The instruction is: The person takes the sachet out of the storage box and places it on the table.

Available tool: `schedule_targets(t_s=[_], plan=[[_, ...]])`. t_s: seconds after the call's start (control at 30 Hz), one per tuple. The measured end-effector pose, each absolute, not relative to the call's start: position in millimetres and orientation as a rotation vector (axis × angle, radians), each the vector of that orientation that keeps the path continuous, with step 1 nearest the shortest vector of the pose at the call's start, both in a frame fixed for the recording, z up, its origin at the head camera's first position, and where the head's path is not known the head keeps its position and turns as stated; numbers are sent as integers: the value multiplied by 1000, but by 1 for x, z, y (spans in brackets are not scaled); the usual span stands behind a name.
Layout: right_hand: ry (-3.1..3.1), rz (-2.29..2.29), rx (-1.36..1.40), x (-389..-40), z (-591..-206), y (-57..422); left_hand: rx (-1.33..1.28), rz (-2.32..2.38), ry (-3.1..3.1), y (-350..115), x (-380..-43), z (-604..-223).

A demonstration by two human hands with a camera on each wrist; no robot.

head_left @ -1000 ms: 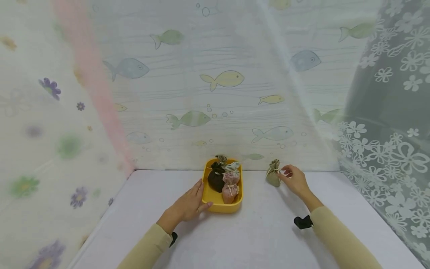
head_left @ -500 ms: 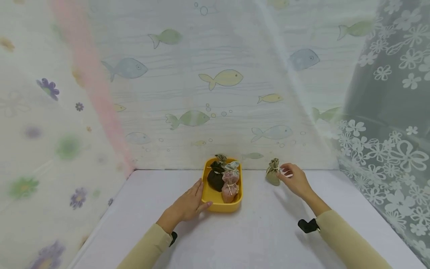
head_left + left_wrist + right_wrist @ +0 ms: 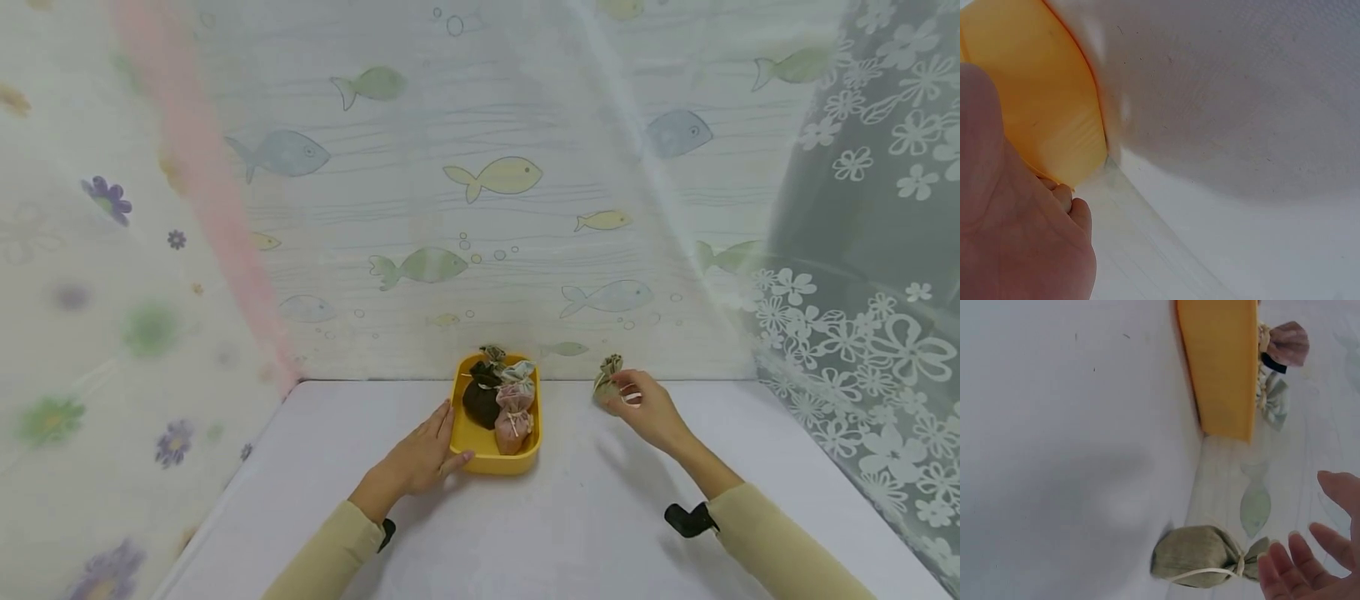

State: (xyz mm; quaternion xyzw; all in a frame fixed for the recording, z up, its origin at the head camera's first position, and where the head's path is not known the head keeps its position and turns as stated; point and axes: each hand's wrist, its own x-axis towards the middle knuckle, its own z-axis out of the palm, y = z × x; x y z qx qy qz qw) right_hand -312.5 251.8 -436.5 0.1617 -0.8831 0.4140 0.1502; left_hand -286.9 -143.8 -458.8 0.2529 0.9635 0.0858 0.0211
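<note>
My left hand rests along the left side of a yellow plastic box, fingers extended and thumb by its front rim. Inside the box are a black drawstring pouch, a pink pouch, a pale patterned pouch and a brownish pouch top. To the right, an olive-green drawstring pouch stands on the table. My right hand reaches its neck and partly covers it in the head view. In the right wrist view the fingers are spread loosely beside the tied neck.
A white cloth covers the table. Behind it hangs a fish-print curtain. Flower-print curtains stand at the left and right. A black wrist mount sticks out by the right sleeve.
My right hand has moved slightly left, from beside the olive-green pouch to over its right side. The left hand and the yellow box have stayed in place.
</note>
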Motion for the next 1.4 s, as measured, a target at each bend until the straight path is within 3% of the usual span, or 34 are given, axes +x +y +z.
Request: schedule_targets(t_s=[0.8,1.4], plan=[[-2524,1259,638,-306,-454,194,809,265,2985,-146,-291,-462],[-2588,1352,601,-310,-455,150,811,248,3002,-146,-294,-469]])
